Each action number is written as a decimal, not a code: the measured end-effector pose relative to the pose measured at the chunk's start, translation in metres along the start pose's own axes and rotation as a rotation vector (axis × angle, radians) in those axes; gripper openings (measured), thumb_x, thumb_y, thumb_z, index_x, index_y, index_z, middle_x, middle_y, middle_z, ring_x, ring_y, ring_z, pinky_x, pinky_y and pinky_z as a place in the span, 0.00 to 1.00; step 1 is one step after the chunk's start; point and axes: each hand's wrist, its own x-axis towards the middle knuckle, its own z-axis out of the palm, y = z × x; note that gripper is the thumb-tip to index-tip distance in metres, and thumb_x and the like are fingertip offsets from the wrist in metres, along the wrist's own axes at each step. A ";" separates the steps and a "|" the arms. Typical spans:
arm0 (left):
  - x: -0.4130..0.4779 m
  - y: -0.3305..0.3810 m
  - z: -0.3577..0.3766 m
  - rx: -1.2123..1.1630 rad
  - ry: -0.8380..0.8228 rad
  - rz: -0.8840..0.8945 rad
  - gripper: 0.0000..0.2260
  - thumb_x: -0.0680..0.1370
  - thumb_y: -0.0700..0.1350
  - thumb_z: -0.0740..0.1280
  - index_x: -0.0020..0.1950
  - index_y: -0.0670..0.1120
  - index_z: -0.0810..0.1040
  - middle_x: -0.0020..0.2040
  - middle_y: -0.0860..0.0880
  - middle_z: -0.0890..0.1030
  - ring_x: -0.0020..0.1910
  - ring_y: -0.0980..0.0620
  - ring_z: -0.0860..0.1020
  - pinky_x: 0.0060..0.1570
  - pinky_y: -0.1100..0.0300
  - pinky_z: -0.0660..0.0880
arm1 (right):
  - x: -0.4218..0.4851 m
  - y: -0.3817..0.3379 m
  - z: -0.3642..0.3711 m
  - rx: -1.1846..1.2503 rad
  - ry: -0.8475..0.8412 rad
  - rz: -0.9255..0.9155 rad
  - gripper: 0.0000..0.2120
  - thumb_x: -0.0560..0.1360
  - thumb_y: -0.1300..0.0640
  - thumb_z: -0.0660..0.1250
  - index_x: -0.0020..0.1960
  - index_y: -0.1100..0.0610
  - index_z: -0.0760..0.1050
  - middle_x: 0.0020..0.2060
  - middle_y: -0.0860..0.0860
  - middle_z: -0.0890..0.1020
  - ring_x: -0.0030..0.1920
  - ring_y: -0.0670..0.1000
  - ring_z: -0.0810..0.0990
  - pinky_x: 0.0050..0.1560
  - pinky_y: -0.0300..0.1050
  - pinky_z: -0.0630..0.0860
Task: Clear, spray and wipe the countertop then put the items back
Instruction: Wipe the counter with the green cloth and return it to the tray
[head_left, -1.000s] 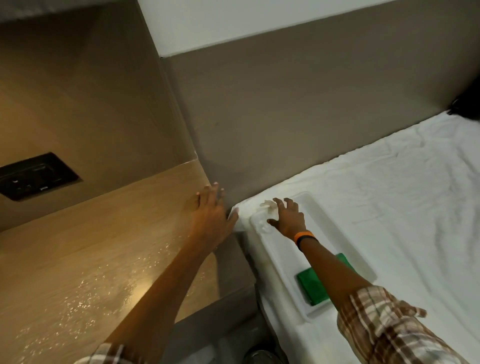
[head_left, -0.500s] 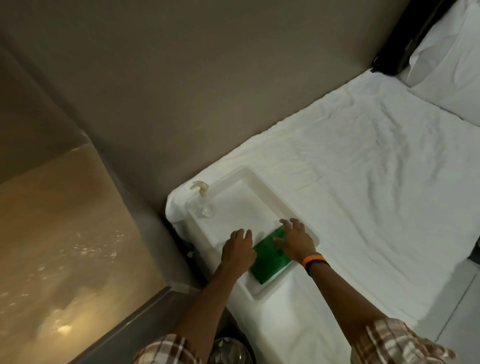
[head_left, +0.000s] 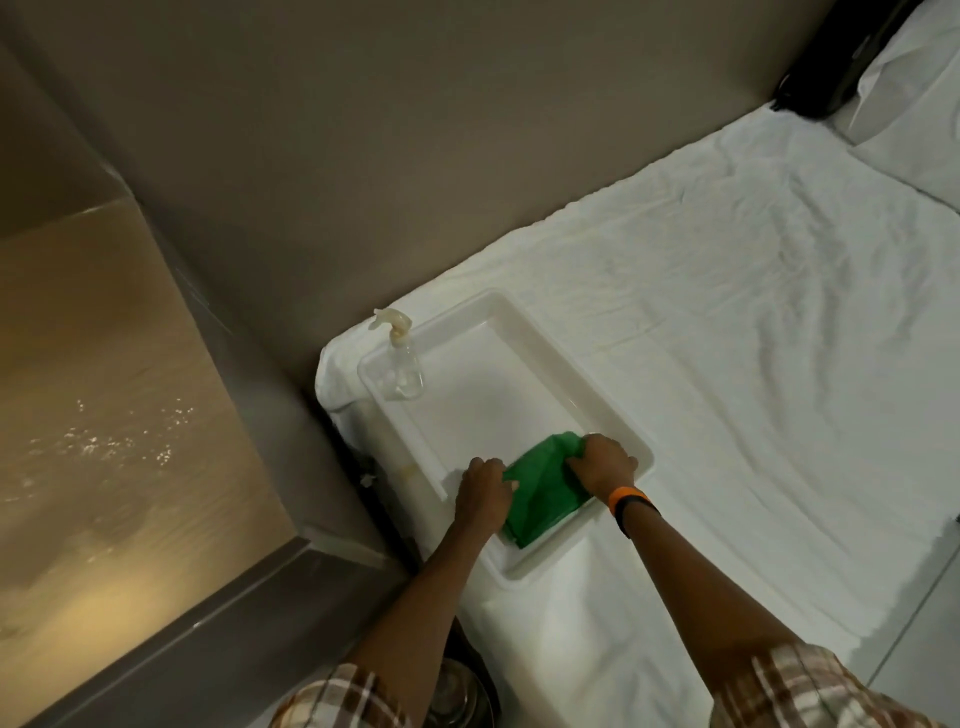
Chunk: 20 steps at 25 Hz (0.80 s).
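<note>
Gripping green cloth (head_left: 540, 486) w/ L hand (head_left: 483, 491) & R hand (head_left: 602, 462); tray (head_left: 493, 410) on bed (head_left: 753, 364), countertop (head_left: 104, 389) wet.

My arms stretch forward, left grip (head_left: 483, 491) and right grip (head_left: 602, 463) curled onto the green cloth (head_left: 540, 496) between them.

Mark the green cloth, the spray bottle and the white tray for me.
green cloth (head_left: 540, 488), head view, middle of the fabric.
spray bottle (head_left: 404, 374), head view, clear body below the nozzle.
white tray (head_left: 483, 400), head view, bare floor of the tray.
</note>
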 end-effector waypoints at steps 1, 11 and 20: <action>-0.007 0.007 -0.008 -0.065 0.011 0.001 0.12 0.82 0.44 0.64 0.60 0.37 0.76 0.60 0.39 0.74 0.56 0.40 0.77 0.57 0.49 0.77 | -0.008 -0.002 -0.009 0.093 -0.015 0.017 0.13 0.78 0.54 0.64 0.58 0.60 0.77 0.53 0.58 0.82 0.55 0.60 0.79 0.63 0.54 0.73; -0.148 0.081 -0.213 -0.587 0.542 0.252 0.09 0.82 0.38 0.60 0.55 0.52 0.73 0.48 0.49 0.80 0.43 0.53 0.78 0.39 0.76 0.68 | -0.197 -0.121 -0.157 1.222 0.074 -0.114 0.04 0.73 0.58 0.65 0.47 0.54 0.76 0.48 0.53 0.81 0.47 0.53 0.78 0.49 0.51 0.76; -0.265 -0.069 -0.335 -0.260 0.809 0.117 0.08 0.83 0.49 0.60 0.61 0.56 0.74 0.38 0.48 0.82 0.34 0.48 0.80 0.34 0.43 0.79 | -0.301 -0.275 -0.134 0.875 -0.069 -0.489 0.21 0.73 0.57 0.74 0.64 0.53 0.77 0.55 0.54 0.84 0.53 0.53 0.83 0.53 0.48 0.81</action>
